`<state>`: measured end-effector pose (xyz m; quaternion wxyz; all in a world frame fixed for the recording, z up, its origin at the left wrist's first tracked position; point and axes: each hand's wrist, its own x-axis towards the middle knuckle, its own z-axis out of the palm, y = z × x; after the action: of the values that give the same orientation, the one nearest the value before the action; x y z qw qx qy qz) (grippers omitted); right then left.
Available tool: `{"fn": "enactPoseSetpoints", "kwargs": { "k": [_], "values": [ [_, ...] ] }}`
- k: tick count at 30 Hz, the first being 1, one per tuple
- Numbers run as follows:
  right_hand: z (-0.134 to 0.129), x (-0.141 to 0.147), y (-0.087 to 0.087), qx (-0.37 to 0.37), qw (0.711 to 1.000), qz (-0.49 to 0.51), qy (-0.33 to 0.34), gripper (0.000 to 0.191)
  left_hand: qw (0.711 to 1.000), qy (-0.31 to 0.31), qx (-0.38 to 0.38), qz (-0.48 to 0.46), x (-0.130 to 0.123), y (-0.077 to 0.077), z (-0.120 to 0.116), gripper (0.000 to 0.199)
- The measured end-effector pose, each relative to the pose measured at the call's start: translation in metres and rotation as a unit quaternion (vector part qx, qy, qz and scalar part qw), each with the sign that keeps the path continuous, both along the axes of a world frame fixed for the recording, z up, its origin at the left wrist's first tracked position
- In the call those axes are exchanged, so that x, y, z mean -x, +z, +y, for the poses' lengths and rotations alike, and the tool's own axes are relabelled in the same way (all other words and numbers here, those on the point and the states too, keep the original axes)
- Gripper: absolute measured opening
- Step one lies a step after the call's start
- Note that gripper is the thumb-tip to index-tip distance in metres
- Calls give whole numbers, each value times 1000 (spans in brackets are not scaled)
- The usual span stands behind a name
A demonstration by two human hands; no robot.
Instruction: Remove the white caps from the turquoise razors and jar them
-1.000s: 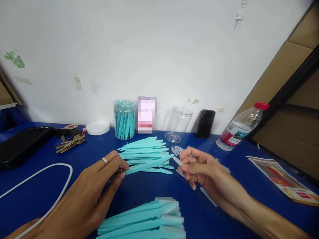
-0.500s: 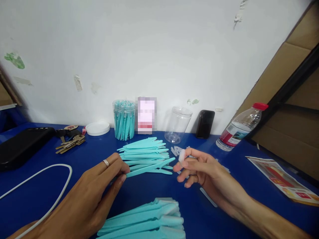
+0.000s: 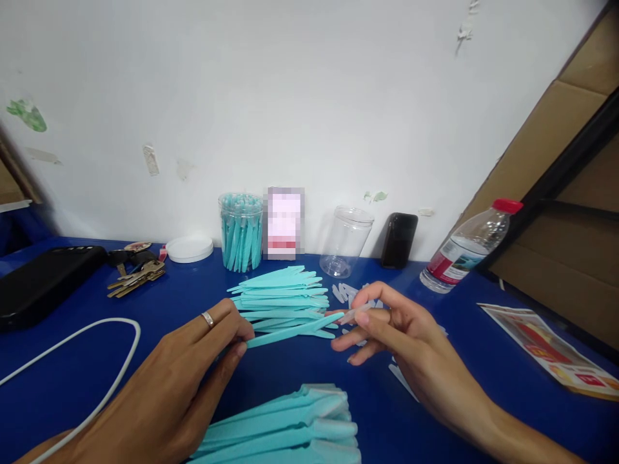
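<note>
My left hand (image 3: 207, 361), a ring on one finger, pinches the handle end of a turquoise eyebrow razor (image 3: 290, 332). My right hand (image 3: 406, 335) holds a small translucent blade cap (image 3: 356, 314) between thumb and forefinger, right at the razor's tip; whether the tip is inside the cap I cannot tell. Behind the held razor lies a pile of similar razors (image 3: 278, 290). Loose translucent caps (image 3: 344, 292) are scattered beyond and under my right hand. Nearest me is a stack of razors (image 3: 300, 425) with caps on their ends.
Along the wall stand a clear jar full of razors (image 3: 240, 233), a blurred-out card or screen (image 3: 284, 225), a tilted clear jar (image 3: 347, 241), a black phone-like object (image 3: 399, 240) and a water bottle (image 3: 469, 248). Keys (image 3: 138, 277), a white lid (image 3: 189, 249) and a white cable (image 3: 138, 335) lie left.
My right hand has turned the cap from upright to nearly level and brought it to the razor's tip. My left hand and the razor have barely moved.
</note>
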<state>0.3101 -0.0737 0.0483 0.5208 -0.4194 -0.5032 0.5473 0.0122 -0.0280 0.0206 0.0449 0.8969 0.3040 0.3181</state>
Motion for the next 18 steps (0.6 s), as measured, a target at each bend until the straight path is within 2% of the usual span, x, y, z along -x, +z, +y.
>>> {"fn": "enactPoseSetpoints", "kwargs": {
  "k": [12, 18],
  "values": [
    [-3, 4, 0, 11, 1000, -9, 4, 24, 1000, 2, 27, -14, -2, 0, -6, 16],
    [-2, 6, 1, -26, 998, -51, -16, 25, 999, 14, 33, -35, -5, -1, -15, 18]
  ]
}}
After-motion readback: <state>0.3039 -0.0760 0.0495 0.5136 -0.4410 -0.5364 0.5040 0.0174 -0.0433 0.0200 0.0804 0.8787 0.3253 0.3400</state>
